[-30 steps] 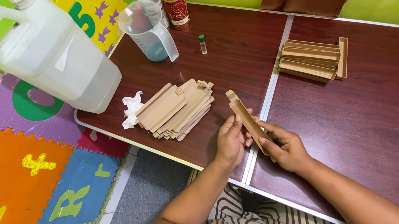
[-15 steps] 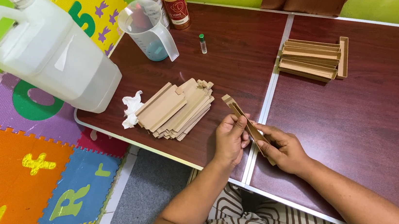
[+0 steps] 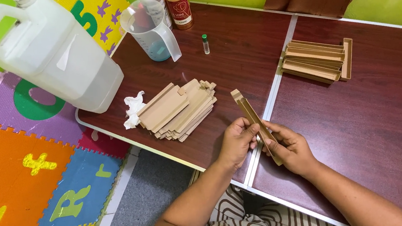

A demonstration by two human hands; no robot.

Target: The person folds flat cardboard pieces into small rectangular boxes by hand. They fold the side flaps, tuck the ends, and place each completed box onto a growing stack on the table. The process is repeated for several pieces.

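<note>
At the near edge of a dark reddish-brown table (image 3: 234, 51), a person's left hand (image 3: 237, 141) and right hand (image 3: 289, 148) together hold a long, narrow strip of folded tan cardboard (image 3: 249, 114), each grip closed around its lower half. The strip slants up and away from the hands, its notched upper end free above the tabletop, over the pale seam where two table sections meet. To the left of the hands lies a fanned pile of flat tan cardboard pieces (image 3: 176, 110), with a crumpled white tissue (image 3: 133, 108) touching its left side. Well apart, on the right-hand table section, sits a neater stack of folded tan cardboard strips (image 3: 316, 60), one strip standing on edge against its right side. A large translucent white plastic jug with a handle (image 3: 53, 58) rests at the table's left corner, leaning out over the edge. Beyond it stand a clear plastic measuring pitcher (image 3: 151, 31), a small glass vial with a green cap (image 3: 205, 43), and two bottles at the far edge, only partly in view. Bright foam puzzle mats (image 3: 29, 164) in orange, blue, yellow and purple cover the floor at left.
</note>
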